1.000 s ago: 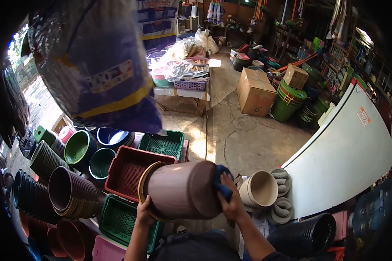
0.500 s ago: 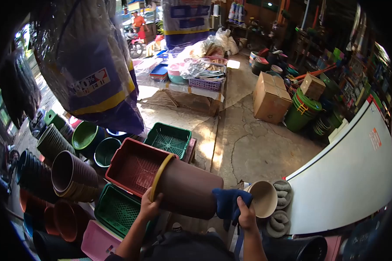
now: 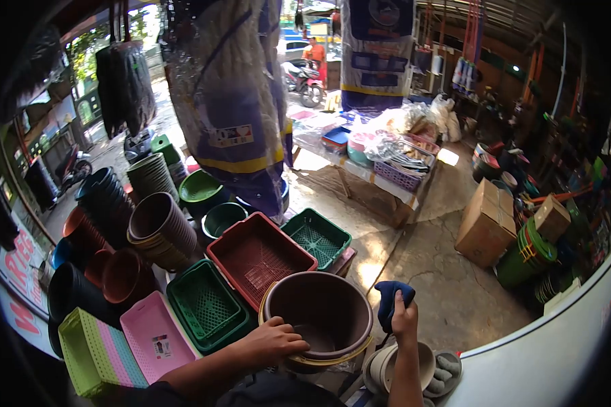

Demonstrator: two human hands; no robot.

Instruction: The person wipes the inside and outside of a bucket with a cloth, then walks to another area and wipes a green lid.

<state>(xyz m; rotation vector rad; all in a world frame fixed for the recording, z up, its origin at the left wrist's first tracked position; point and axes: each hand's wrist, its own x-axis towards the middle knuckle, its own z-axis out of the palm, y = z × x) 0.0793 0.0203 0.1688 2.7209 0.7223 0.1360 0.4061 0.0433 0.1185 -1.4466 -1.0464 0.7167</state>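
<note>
My left hand (image 3: 278, 341) grips the near left rim of a brown bucket (image 3: 319, 308), fingers over the edge. The bucket stands with its opening up, and a yellow rim (image 3: 349, 356) shows around its outside. Raised to the right of it, my right hand (image 3: 404, 315) is closed on a blue cloth (image 3: 390, 302). Below my right hand is a cream pot (image 3: 421, 366), partly hidden by my forearm. Just behind the brown bucket lies a red basket (image 3: 258, 258).
Green baskets (image 3: 207, 305), a pink basket (image 3: 153, 332) and stacked pots (image 3: 159, 227) fill the left. A goods table (image 3: 394, 193) stands ahead, cardboard box (image 3: 485, 224) at right, white panel (image 3: 557, 353) at lower right. A person in orange (image 3: 314, 54) is far back.
The brown bucket has turned from lying sideways to opening up. My left hand has moved onto its near rim, and the blue cloth has come away from its base. The view has swung left.
</note>
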